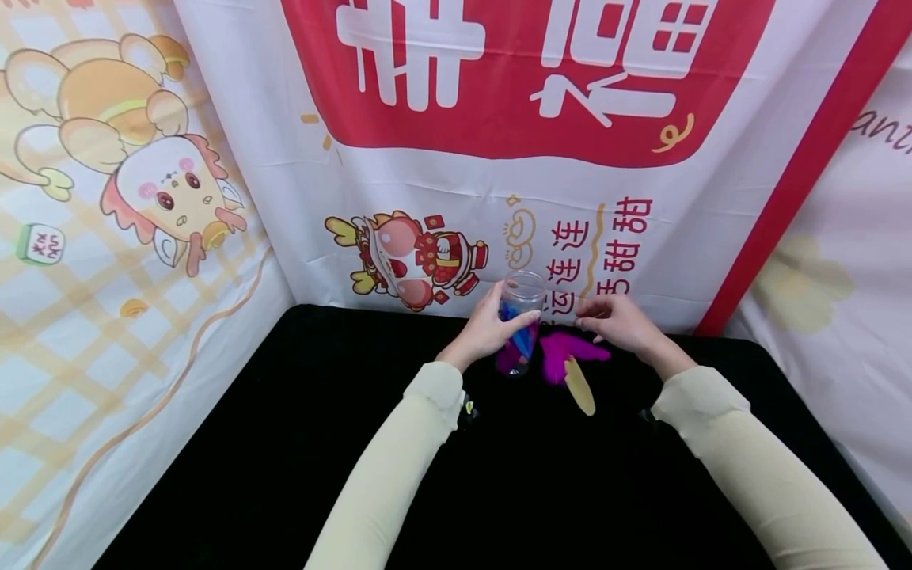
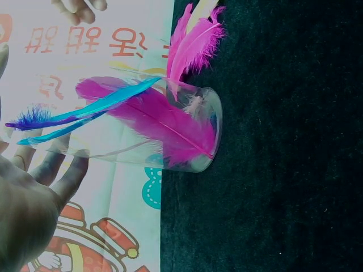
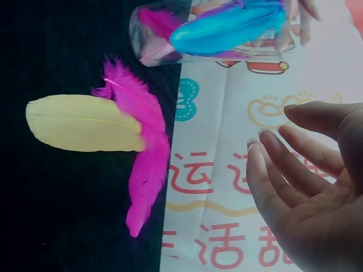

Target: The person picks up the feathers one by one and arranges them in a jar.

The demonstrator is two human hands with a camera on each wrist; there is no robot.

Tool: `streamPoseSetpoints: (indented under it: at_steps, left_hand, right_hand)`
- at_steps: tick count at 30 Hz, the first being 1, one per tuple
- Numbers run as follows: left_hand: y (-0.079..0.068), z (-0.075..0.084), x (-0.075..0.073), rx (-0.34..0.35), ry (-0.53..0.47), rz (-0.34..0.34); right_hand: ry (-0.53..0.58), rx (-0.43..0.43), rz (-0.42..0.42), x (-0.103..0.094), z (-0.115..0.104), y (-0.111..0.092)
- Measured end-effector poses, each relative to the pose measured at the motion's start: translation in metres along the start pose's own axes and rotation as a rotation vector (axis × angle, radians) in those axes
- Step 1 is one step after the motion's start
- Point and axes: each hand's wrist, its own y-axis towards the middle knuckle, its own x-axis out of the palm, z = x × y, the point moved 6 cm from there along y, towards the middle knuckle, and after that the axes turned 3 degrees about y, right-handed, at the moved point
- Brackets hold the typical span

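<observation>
A clear cup (image 1: 526, 296) stands upright at the back of the black table, and my left hand (image 1: 488, 326) grips its side, thumb across the front. Inside it are blue feathers (image 3: 227, 35) and a magenta feather (image 2: 153, 116), with a pale pink one low down. To the right of the cup, my right hand (image 1: 620, 321) hovers over the table's back edge, fingers loosely bent and nothing between them. Below it, magenta feathers (image 3: 148, 175) lie on the cloth, overlapped by a pale yellow feather (image 3: 85, 123).
Black cloth covers the table (image 1: 427, 475). Directly behind it hangs a white and red printed banner (image 1: 456, 178), close to the cup and both hands. Another printed cloth (image 1: 107, 317) forms the left side, and a white one (image 1: 848, 356) the right.
</observation>
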Motion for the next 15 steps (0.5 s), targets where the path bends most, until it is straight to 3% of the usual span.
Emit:
streamPoseSetpoints:
  at_steps: [15]
  left_hand:
    - [-0.003, 0.002, 0.000, -0.009, 0.016, -0.003]
  right_hand:
    - [0.022, 0.059, -0.002, 0.017, 0.028, 0.010]
